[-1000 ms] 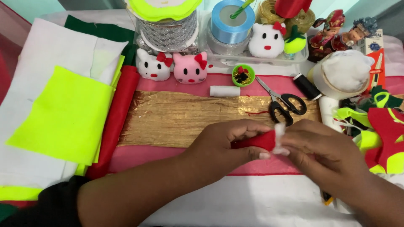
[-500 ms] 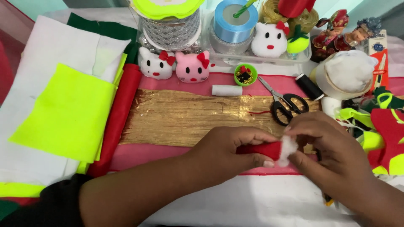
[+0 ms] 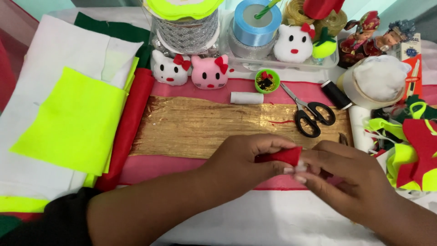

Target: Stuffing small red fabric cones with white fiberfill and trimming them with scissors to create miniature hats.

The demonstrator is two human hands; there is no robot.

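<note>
Your left hand (image 3: 248, 161) now pinches the small red felt piece (image 3: 283, 156) between thumb and fingertips, and your right hand (image 3: 348, 175) meets it from the other side, its fingertips pressed together on the piece's right end. The white tuft that showed at that end a moment ago is all but hidden under your right fingers, and both hands have drifted a little to the right and closer together, so the stuffing looks pushed in and the end is likely being pinched shut. The red piece sits between your two hands, held just above the gold fabric strip (image 3: 205, 127) and the pink cloth under it. Beyond your right knuckles lie the black-handled scissors (image 3: 309, 114), near but apart; past your right wrist the heap of red and neon felt scraps (image 3: 409, 150) crowds in. Open room lies toward your left forearm and on the white cloth nearest you.
</note>
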